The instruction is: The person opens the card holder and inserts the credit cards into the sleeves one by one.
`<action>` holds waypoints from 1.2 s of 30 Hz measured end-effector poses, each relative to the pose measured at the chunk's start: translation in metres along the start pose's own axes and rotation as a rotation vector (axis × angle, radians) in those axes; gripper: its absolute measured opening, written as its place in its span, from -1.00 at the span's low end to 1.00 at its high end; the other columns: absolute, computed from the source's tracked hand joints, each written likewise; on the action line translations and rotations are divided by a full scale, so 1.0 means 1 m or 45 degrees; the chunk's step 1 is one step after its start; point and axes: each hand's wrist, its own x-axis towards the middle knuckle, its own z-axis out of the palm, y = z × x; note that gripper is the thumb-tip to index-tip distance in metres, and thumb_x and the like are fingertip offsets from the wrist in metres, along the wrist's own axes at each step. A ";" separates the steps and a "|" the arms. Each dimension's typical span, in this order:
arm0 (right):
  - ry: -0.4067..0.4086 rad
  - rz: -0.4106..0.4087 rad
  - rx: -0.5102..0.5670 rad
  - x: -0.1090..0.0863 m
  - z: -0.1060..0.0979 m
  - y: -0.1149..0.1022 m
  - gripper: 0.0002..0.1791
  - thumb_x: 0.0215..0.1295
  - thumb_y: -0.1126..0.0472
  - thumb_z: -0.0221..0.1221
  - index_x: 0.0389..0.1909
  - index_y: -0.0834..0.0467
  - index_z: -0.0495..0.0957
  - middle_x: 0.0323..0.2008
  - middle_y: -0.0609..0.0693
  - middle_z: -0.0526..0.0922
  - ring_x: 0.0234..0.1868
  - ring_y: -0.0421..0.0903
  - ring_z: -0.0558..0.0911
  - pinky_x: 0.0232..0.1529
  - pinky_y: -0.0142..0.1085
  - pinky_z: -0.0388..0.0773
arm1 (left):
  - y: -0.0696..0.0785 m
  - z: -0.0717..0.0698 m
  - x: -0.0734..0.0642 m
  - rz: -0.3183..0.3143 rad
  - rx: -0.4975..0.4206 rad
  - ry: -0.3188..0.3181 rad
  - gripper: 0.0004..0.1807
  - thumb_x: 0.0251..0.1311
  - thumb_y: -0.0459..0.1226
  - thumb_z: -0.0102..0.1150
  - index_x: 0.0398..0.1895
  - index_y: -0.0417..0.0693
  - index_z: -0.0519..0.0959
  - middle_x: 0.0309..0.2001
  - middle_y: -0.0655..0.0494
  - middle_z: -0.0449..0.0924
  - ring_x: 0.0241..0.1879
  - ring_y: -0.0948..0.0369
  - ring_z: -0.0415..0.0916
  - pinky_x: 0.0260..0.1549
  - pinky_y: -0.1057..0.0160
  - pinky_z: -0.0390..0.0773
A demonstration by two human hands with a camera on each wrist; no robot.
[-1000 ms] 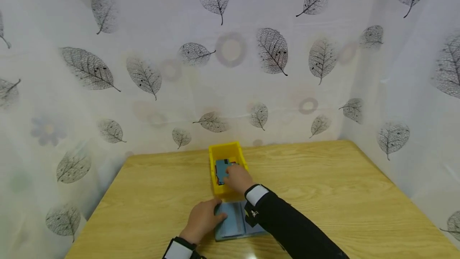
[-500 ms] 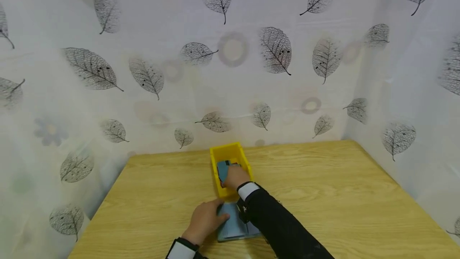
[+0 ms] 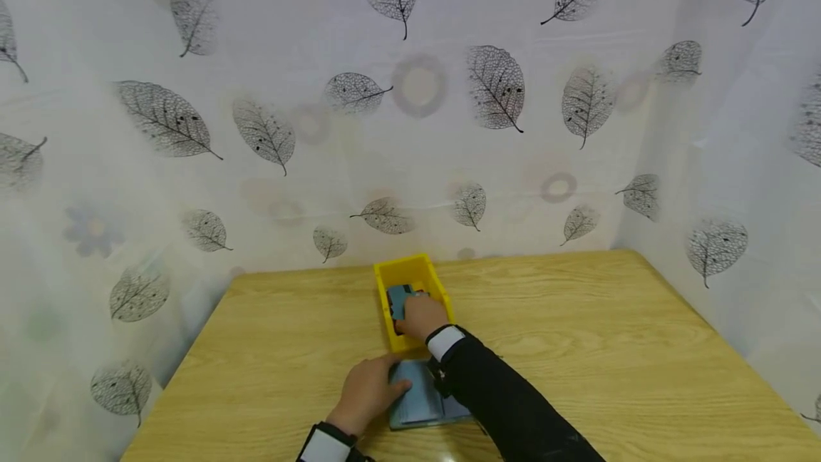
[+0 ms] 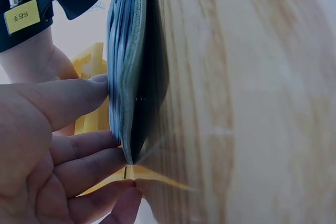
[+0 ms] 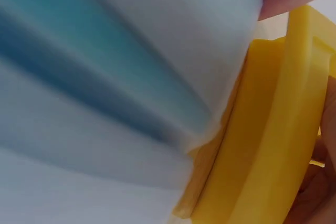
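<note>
Resting at the blue cards [image 3: 399, 298] inside the yellow bin [image 3: 405, 268], my right hand [image 3: 425, 316] hides its fingertips; I can't tell whether that grip has caught one. My left hand [image 3: 367, 389] holds a corner of the open booklet [image 3: 418, 396] on the wooden surface [image 3: 577, 334]. Booklet opened, cards left in the bin: unfinished, I judge.
</note>
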 end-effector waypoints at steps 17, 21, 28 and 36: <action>0.331 -0.319 -0.507 -0.015 -0.016 -0.013 -0.55 0.30 0.14 0.19 -0.79 0.03 0.36 -0.80 -0.13 0.26 -0.75 -0.22 0.28 -0.70 -0.35 0.30 | -0.001 0.002 0.001 -0.005 0.008 -0.016 -0.57 0.07 -0.04 0.39 -0.07 -0.11 0.65 -0.20 0.00 0.69 -0.24 0.03 0.62 -0.27 0.02 0.55; 0.446 -0.387 -0.591 -0.017 -0.020 -0.014 -0.63 0.25 0.16 0.25 -0.74 0.05 0.45 -0.76 -0.12 0.34 -0.74 -0.23 0.34 -0.70 -0.33 0.40 | -0.001 0.002 0.001 -0.005 0.010 -0.009 -0.57 0.07 -0.04 0.39 -0.07 -0.12 0.65 -0.21 0.00 0.69 -0.24 0.02 0.62 -0.26 0.02 0.54; 0.432 -0.353 -0.487 -0.014 -0.019 -0.013 -0.65 0.32 0.14 0.19 -0.69 0.06 0.50 -0.76 -0.11 0.34 -0.73 -0.22 0.34 -0.69 -0.34 0.39 | -0.002 0.002 0.000 0.030 0.027 0.023 -0.56 0.05 -0.04 0.40 -0.08 -0.12 0.65 -0.25 0.01 0.69 -0.29 0.03 0.62 -0.32 0.05 0.54; 0.356 -0.337 -0.200 -0.016 -0.020 -0.004 -0.82 0.29 0.17 0.25 -0.49 0.07 0.69 -0.64 -0.11 0.57 -0.61 -0.20 0.52 -0.54 -0.34 0.46 | -0.002 0.003 0.001 0.010 0.024 -0.006 -0.56 0.06 -0.04 0.40 -0.07 -0.13 0.65 -0.22 0.00 0.70 -0.26 0.02 0.62 -0.29 0.02 0.55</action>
